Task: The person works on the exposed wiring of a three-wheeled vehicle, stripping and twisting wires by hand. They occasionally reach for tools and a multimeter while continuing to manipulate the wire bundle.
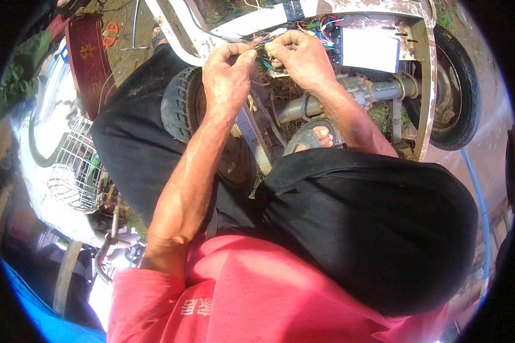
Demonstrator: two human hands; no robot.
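Both my hands meet over a white metal vehicle frame, among thin coloured electrical wires (261,41). My left hand (228,77) is closed, its thumb and forefinger pinching a wire with reddish and blue parts beside it. Close on its right, my right hand (304,62) pinches a wire too, fingers curled; the exact tip is hard to make out. More red, blue, white and green wires run to a flat box (371,50) with a white top and blue edges. Part of the wiring lies hidden behind my fingers.
A grey axle tube (377,90) runs below the box to a wheel (455,88) at right. A knobbly tyre (180,106) stands between my legs, under the white frame (252,24). Orange-handled scissors (110,34) and a metal T-shaped tool (134,31) lie on the ground. A wire basket (77,166) is at left.
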